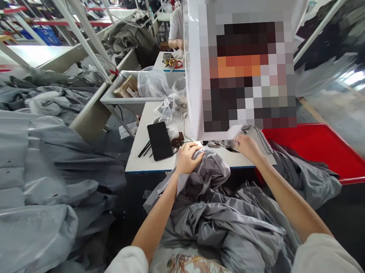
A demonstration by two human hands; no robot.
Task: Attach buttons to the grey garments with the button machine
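My left hand (188, 156) rests at the table's front edge, its fingers closed over a bunched part of a grey, slightly shiny garment (214, 165). The rest of that garment spills down over my lap in loose folds. Farther right, my right hand (249, 148) reaches to a clear plastic bag (227, 143) with small dark pieces about it. Its fingers are bent together at the bag; what they pinch, if anything, is too small to make out. A black phone (160, 141) lies left of my left hand, beside thin black sticks (144, 148).
A white machine (194, 70), partly pixelated, rises over the white table (137, 161). A red tray (324, 153) stands right, grey cloth hanging over its side. Grey garments (49, 159) are heaped left. Behind, a grey tub (122, 99) holds plastic bags; a person's arm (176, 33) shows beyond.
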